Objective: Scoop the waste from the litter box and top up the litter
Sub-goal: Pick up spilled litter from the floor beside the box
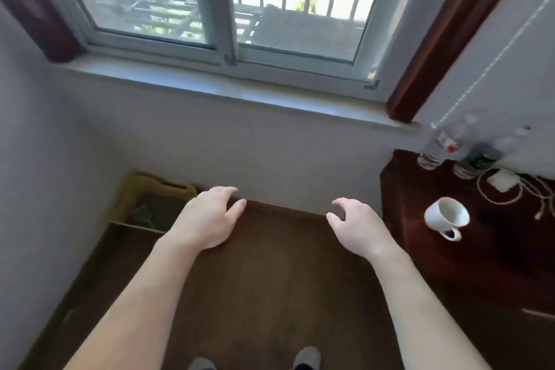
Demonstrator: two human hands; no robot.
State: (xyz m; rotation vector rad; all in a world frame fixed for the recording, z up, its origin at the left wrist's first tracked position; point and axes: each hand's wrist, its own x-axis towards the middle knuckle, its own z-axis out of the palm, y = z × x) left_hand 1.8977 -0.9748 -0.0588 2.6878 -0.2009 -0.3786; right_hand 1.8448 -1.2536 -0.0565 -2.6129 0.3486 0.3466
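In the far left corner, on the brown floor [270,285], stands the yellow litter box [141,189], close to both white walls. What lies inside it is blurred, and I cannot tell it. My left hand [207,219] is stretched out just to the right of the box, above the floor, palm down, the fingers loosely bent and grasping nothing. It does not touch the box. My right hand [360,228] hangs further right at about the same height, also palm down, fingers relaxed and empty. Above both hands, on the far wall, is a window [228,9] with a pale sill [210,87]. At the right stands a dark wooden cabinet [420,255]. On it I see a white mug [446,216], 2 plastic bottles [435,150] near the wall, and a white charger [502,181] with its cable.
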